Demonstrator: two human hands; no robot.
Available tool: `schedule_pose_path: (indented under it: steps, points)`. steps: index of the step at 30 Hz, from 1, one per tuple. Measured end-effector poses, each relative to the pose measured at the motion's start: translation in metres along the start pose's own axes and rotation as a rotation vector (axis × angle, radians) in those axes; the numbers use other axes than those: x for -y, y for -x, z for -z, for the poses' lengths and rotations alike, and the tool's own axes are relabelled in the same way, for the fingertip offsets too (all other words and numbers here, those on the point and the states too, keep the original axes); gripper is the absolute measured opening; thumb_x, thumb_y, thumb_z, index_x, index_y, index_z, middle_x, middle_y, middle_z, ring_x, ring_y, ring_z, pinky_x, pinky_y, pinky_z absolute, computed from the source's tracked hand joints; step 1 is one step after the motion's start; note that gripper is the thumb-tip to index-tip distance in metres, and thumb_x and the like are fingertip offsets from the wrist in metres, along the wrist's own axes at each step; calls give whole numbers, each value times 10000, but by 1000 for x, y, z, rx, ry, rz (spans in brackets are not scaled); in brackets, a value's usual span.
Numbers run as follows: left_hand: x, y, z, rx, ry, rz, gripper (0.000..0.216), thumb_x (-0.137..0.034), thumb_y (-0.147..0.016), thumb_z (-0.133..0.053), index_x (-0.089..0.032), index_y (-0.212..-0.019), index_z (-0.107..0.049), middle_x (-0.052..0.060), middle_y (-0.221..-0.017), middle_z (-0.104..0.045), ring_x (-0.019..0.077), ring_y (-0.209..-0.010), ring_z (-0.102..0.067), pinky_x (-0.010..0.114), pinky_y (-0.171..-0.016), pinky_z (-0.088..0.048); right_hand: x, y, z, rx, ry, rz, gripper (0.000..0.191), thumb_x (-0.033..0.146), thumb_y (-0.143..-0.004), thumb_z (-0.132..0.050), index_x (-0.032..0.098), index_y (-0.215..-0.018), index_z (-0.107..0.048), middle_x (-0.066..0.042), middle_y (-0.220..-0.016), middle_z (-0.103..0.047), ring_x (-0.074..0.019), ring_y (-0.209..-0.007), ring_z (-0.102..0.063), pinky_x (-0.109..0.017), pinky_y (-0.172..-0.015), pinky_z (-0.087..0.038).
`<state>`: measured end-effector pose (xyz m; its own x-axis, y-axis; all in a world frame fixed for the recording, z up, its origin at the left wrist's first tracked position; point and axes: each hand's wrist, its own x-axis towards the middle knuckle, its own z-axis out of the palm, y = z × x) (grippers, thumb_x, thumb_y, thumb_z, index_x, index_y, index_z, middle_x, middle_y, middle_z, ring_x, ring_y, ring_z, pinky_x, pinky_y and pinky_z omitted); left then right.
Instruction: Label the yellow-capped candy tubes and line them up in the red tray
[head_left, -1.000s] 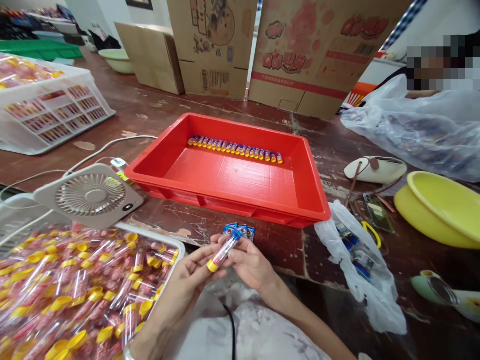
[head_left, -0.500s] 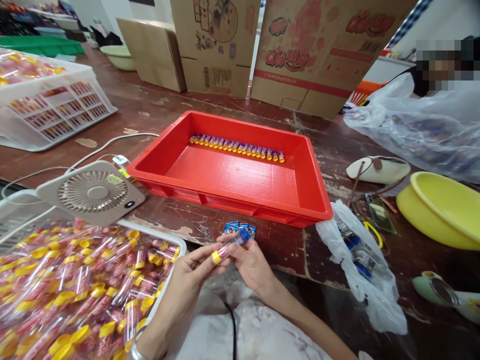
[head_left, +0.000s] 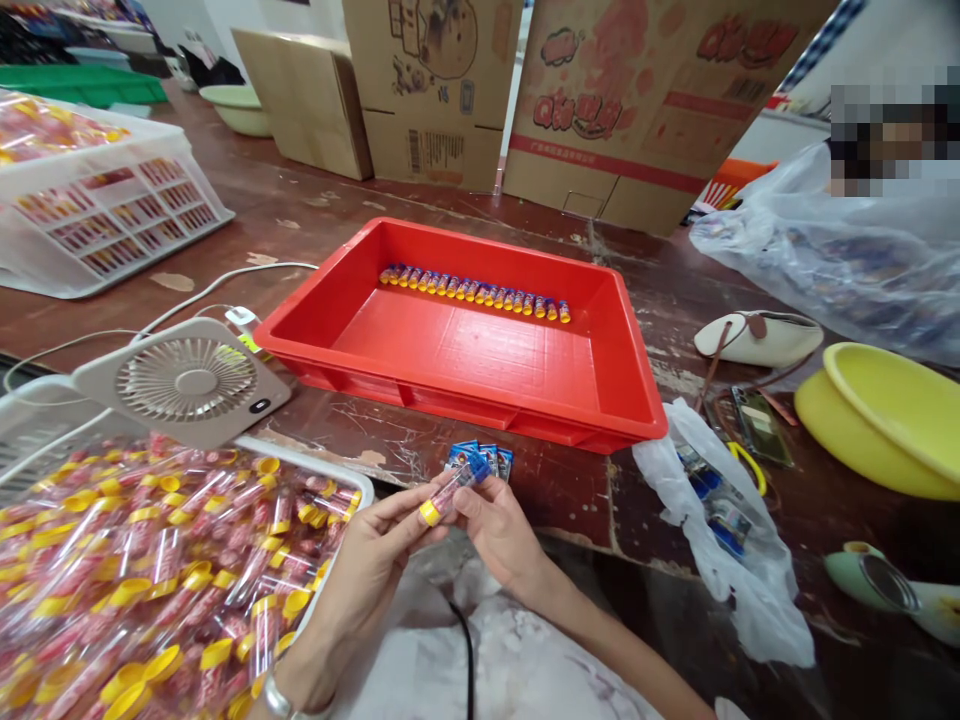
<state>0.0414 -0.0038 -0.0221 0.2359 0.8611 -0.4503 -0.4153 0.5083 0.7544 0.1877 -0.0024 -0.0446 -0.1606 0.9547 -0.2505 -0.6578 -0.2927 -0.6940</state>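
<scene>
Nearest to my camera I see the left hand (head_left: 375, 550) and the right hand (head_left: 502, 538); the fingers of both are gripping one clear tube (head_left: 448, 495), which is tilted, its yellow end toward the left hand and its blue end away from me. At my left, a white crate (head_left: 363, 488) is full of similar capped tubes (head_left: 169, 580), and a grey fan (head_left: 202, 385) lies over its far corner, so it blocks some of my view there. At my right, a thin plastic bag (head_left: 765, 620) lies near the edge of the counter (head_left: 570, 500). Just beyond the held tube I notice blue packets (head_left: 463, 452), partly hidden by it. Then the red tray (head_left: 480, 345) takes the middle, with a row of small tubes (head_left: 472, 290) along its far wall, while a yellow basin (head_left: 881, 425) and a white pouch (head_left: 757, 342) are to its right. Farther, a white basket (head_left: 112, 205) stands at the left, a large clear bag (head_left: 840, 255) at the right, and tall cardboard boxes (head_left: 645, 100) limit what I can see behind the tray
</scene>
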Motion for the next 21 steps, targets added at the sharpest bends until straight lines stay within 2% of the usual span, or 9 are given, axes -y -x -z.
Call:
schedule_pose_path:
  steps: [7, 12, 21]
  points:
    - [7, -2, 4, -114, 28, -30, 286, -250, -624, -896, -146, -877, -814, 77, -844, -804, 133, -700, -711, 169, -652, -584, -6, 0, -5, 18, 21, -27, 284, 376, -662, -872, 167, -814, -755, -11, -716, -689, -132, -635, -579, -256, -671, -486]
    - [9, -3, 2, -161, 22, -56, 286, -253, -602, -901, -133, -845, -811, 80, -820, -798, 131, -661, -698, 176, -625, -577, -7, -1, -6, 12, 39, -25, 302, 365, -669, -863, 172, -880, -767, -15, -744, -701, -135, -653, -593, -258, -694, -500]
    - [10, -6, -2, -242, 40, -67, 341, -276, -503, -942, -136, -785, -809, 61, -756, -787, 115, -599, -675, 178, -591, -571, -8, -2, -8, -10, 44, -32, 295, 351, -666, -860, 169, -881, -774, -11, -732, -702, -125, -636, -577, -251, -683, -491]
